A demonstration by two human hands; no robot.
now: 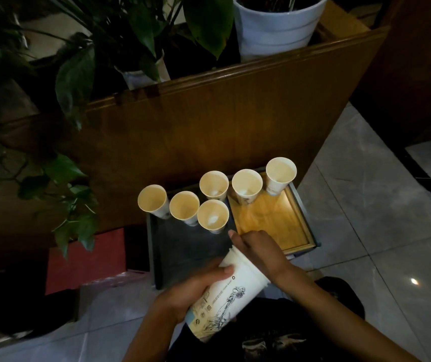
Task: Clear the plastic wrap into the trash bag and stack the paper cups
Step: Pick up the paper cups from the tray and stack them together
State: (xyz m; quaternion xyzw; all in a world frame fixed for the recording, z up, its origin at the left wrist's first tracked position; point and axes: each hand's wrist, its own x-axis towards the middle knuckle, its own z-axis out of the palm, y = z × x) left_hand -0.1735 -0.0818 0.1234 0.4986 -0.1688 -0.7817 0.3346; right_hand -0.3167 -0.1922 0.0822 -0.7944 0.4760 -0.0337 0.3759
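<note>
Holding a nested stack of paper cups in both hands, tilted, base end toward the body, rim end toward the trays. Left hand wrapped round the lower printed side of the stack, thumb laid across the white upper part, fingers curled beneath and hidden. Right hand closed over the rim end, fingers bent down over the topmost rims; grip narrow, holding the stack, fingertips partly hidden. Printed line drawings visible along the stack wall below the left thumb. Beyond the right fingers, six single paper cups standing upright and open: far-left cup, second cup just beside it, front middle cup nearest the right fingers, rear middle cup directly behind that, then a cup and the far-right cup. First four resting on a dark tray, which extends under and to the left of both hands. Last two on a wooden tray lying just beyond and to the right of the right fingers. Trays side by side, set low above a tiled floor. Wooden panel rising behind the cups; potted plants and a white pot above it. Plastic wrap and trash bag not identifiable.
</note>
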